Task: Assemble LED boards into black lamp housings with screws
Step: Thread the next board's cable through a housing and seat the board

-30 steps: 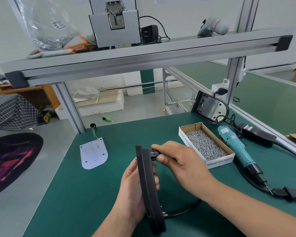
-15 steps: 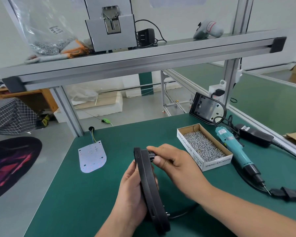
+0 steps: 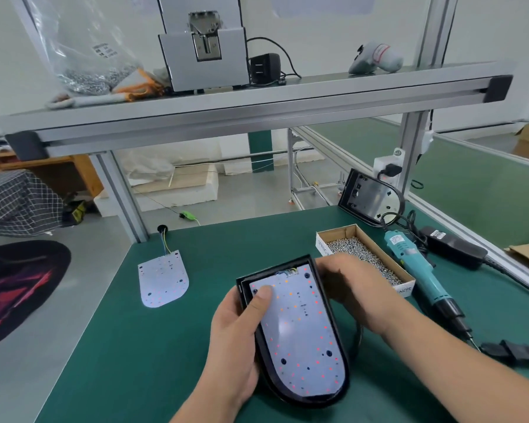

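Observation:
A black lamp housing (image 3: 342, 349) lies face up between my hands, with a white LED board (image 3: 300, 331) seated inside it. My left hand (image 3: 235, 340) grips the housing's left edge, its thumb pressing on the board's upper left corner. My right hand (image 3: 351, 288) holds the housing's upper right side, fingers curled behind it. A second LED board (image 3: 162, 279) with coloured wires lies on the green mat (image 3: 171, 361) at the left. Another black housing (image 3: 370, 199) leans at the back right.
A cardboard box of screws (image 3: 364, 254) sits right of my hands. A teal electric screwdriver (image 3: 416, 270) lies beside it, with its black power adapter (image 3: 452, 245) and cables. An aluminium shelf (image 3: 257, 105) spans overhead. The table's left edge drops to the floor.
The housing has turned from standing on edge to face up, showing the LED board. My right hand let go of the black cable fitting and now holds the housing's side.

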